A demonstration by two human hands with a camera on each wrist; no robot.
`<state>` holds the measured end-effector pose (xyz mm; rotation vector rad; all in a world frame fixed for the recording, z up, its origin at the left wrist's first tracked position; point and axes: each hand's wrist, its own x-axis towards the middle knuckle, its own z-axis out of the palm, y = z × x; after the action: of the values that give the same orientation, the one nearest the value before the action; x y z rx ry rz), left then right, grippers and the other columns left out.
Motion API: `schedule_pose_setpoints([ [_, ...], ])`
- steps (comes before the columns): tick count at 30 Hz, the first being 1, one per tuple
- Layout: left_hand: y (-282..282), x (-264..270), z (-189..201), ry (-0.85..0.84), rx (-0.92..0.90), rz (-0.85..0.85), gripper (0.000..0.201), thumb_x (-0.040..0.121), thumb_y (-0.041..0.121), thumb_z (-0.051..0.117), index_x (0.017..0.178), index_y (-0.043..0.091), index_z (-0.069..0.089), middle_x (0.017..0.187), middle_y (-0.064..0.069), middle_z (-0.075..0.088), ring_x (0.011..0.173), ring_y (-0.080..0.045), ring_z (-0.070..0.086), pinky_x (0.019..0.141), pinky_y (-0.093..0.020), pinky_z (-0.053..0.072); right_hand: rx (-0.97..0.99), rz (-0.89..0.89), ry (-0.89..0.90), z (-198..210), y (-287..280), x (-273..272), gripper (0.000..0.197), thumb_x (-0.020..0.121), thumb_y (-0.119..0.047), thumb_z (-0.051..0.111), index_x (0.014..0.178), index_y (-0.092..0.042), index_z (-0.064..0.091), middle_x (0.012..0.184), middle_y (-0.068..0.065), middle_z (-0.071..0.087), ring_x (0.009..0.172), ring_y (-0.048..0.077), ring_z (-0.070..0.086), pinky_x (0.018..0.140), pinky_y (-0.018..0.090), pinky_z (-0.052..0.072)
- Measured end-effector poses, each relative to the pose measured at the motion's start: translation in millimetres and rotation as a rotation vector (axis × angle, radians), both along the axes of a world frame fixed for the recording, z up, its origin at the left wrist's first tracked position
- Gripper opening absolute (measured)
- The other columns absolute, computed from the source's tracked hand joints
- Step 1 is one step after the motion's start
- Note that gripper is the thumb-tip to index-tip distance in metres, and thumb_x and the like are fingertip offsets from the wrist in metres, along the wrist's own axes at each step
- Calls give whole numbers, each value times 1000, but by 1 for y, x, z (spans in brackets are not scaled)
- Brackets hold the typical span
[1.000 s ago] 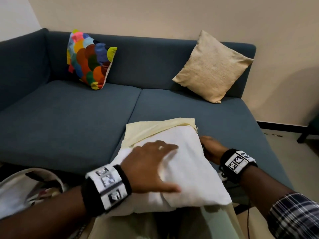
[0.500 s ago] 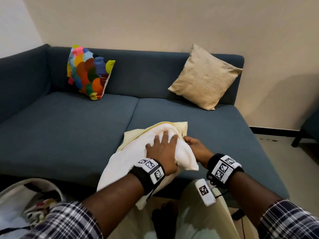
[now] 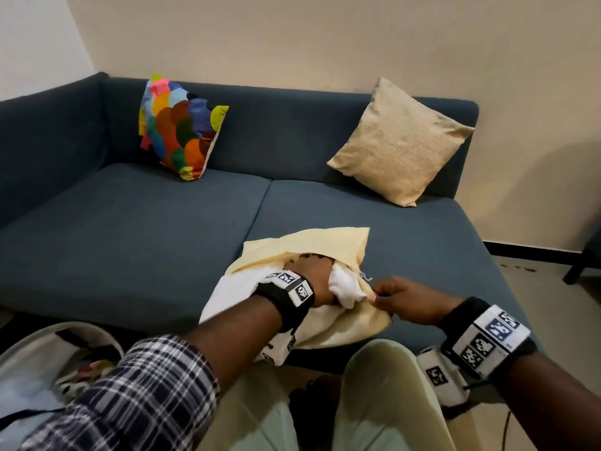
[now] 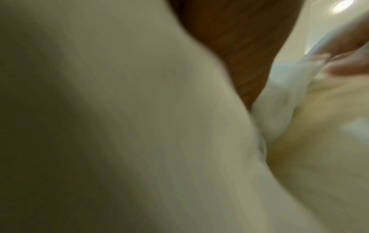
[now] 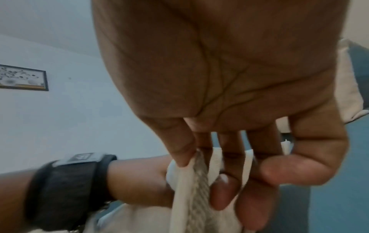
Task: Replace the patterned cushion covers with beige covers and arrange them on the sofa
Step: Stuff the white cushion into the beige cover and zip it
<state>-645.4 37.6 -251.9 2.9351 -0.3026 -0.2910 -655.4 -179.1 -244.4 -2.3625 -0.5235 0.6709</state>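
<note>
Insertion step, second cushion. A second ago your left hand [image 3: 312, 281] lay flat and spread on top of the white cushion insert [image 3: 346, 286]; now it is driven into the mouth of the beige cover [image 3: 325, 244], knuckles at the opening, fingertips hidden inside the fabric, so you cannot tell from any view whether they are curled or straight. The left wrist view shows only blurred cloth.

Your right hand [image 3: 403, 299] has come up from beside the insert to the cover's open edge and now pinches that hem between thumb and fingers; the right wrist view shows the fabric edge clamped there.

The insert sits on the front of the right-hand sofa seat [image 3: 422, 242], its far corner in the cover, most of its body still outside toward you.

Judgement: stuffing has begun, not finished. One beige cushion [image 3: 400, 141] already leans on the backrest; the patterned cushion [image 3: 179, 131] at the left is still to be changed.
</note>
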Motion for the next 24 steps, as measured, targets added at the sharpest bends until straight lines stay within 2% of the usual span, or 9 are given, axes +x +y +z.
schedule_pose_setpoints([
  [2,14,-10,-2,8,-63,-115,68,53,74,73,108,35,62,100,13,66,97,-18,66,83,-34,55,-157,-95,-174,-7,0,7,15,98,-27,58,88,-17,63,87,2,64,84,21,63,77,41,52],
  [4,44,-17,-2,9,-183,-76,71,58,75,72,119,39,59,112,18,64,103,-10,61,92,-32,52,-192,-187,-318,-12,7,7,20,88,-34,66,102,-24,56,104,3,60,97,24,58,84,43,52],
  [8,127,-14,-7,-95,-393,373,22,84,45,74,93,26,68,95,2,71,92,-22,68,75,-27,50,-67,-164,-479,-9,47,-2,43,80,-28,66,120,-32,51,115,0,56,105,25,54,92,42,49],
  [12,199,-5,-38,167,-289,678,46,94,39,65,125,4,62,128,-19,63,116,-33,61,97,-36,46,180,58,-419,0,103,-22,33,82,-23,66,115,-24,67,109,-6,68,101,14,62,90,36,52],
  [15,210,-13,-59,468,-578,742,49,95,41,63,106,-7,65,85,-20,62,69,-29,59,72,-43,51,26,337,-351,-7,144,-37,75,76,-44,80,143,-32,49,147,-7,51,135,12,45,113,33,36],
  [17,206,-14,-67,508,-727,773,39,98,35,61,99,-4,65,70,-12,62,57,-23,57,64,-37,53,-186,484,-428,-16,168,-40,107,66,-57,84,154,-38,27,164,-6,26,151,19,21,122,43,20],
  [20,194,-14,-58,479,-852,777,34,101,31,59,79,5,58,43,0,55,35,-14,51,44,-22,45,-373,498,-458,-29,192,-34,123,61,-61,84,156,-45,6,168,-6,6,155,26,-1,119,63,4],
  [22,191,-15,-53,476,-958,791,31,100,31,60,84,4,60,48,-2,61,39,-15,59,40,-22,47,-421,463,-443,-35,198,-25,112,69,-57,78,153,-54,4,168,-7,1,155,30,-2,115,69,7],
  [24,193,-14,-58,479,-1060,800,35,100,35,58,107,1,63,76,-11,71,61,-23,68,47,-28,54,-421,449,-405,-35,196,-19,91,83,-44,69,151,-59,10,168,-12,2,155,29,1,113,71,14],
])
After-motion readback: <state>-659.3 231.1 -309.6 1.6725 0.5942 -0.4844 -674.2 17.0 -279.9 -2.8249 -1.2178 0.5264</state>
